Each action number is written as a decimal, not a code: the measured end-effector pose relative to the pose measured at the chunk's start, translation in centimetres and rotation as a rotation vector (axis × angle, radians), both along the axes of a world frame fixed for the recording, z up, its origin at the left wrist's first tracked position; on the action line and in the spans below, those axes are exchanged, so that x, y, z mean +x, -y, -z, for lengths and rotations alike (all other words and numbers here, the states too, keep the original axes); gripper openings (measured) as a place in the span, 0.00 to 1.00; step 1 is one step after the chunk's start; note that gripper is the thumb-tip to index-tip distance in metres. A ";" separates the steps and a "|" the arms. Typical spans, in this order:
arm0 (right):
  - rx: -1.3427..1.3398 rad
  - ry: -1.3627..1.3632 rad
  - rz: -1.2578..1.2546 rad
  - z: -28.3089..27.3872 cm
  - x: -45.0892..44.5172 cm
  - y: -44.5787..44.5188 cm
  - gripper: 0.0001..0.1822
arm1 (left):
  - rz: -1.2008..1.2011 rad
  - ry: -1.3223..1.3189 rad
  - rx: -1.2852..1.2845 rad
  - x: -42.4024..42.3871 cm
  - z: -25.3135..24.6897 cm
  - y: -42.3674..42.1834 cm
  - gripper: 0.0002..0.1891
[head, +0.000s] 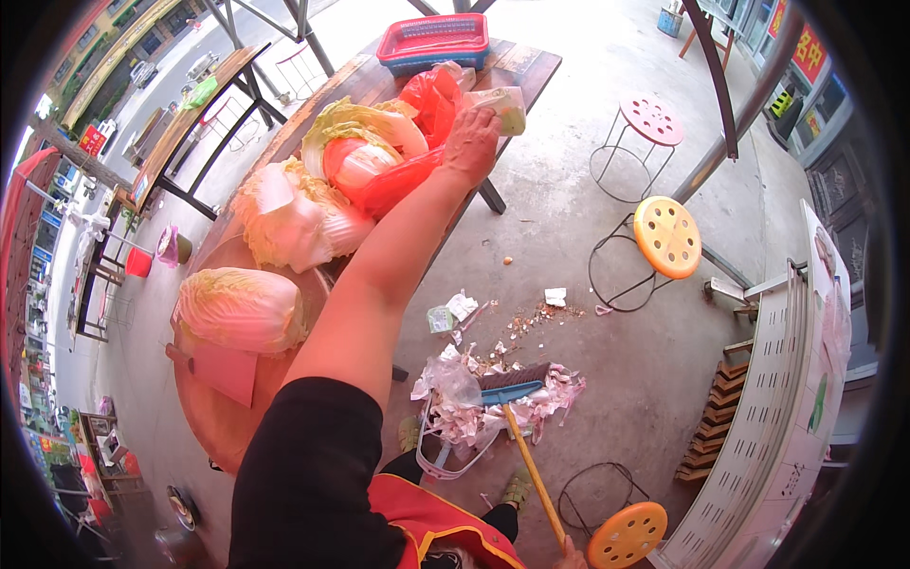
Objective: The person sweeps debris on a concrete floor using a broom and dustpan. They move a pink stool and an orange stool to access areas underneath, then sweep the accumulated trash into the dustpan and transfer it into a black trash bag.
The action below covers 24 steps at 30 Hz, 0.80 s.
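Observation:
My left hand (470,146) reaches across the wooden table (530,64) and grips a pale soft pack, seemingly tissues (506,114). Beside it lies a red plastic bag (431,99), partly around a napa cabbage (362,163). Loose cabbage leaves (298,213) are heaped nearer to me. My right hand (571,556), at the bottom edge, holds the wooden handle of a broom (530,455). The blue broom head (510,392) rests on a pile of crumpled tissues and plastic (462,419), which covers much of a dustpan (455,471).
A whole napa cabbage (242,309) and a cleaver (224,370) lie on a round chopping board (213,427). Stacked baskets (434,43) stand at the table's far end. Stools (667,237) are on the right. Scraps (526,323) litter the floor.

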State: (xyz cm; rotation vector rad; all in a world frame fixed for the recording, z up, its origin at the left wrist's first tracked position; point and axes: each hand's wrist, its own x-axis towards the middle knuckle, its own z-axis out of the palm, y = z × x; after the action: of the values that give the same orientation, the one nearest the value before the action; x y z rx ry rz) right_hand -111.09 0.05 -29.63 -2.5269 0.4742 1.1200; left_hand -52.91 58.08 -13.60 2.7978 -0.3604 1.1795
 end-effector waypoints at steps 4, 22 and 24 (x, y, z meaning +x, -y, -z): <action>-0.251 0.195 -0.350 -1.8 -0.2 -1.5 0.29 | -0.113 -0.125 -0.128 0.1 0.6 4.5 0.13; 0.710 -0.552 0.398 -8.0 9.7 0.5 0.37 | -0.898 -1.007 -1.521 -57.7 19.5 20.5 0.40; 0.712 -0.470 0.340 -8.1 8.4 0.9 0.36 | -0.742 -0.916 -1.567 -56.7 20.6 21.9 0.39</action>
State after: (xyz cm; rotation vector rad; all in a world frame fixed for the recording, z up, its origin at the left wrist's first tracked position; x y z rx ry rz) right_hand -102.67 -0.86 -21.57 -1.5162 0.4822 1.4234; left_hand -109.66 36.21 -34.17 1.5774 1.1665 -0.1153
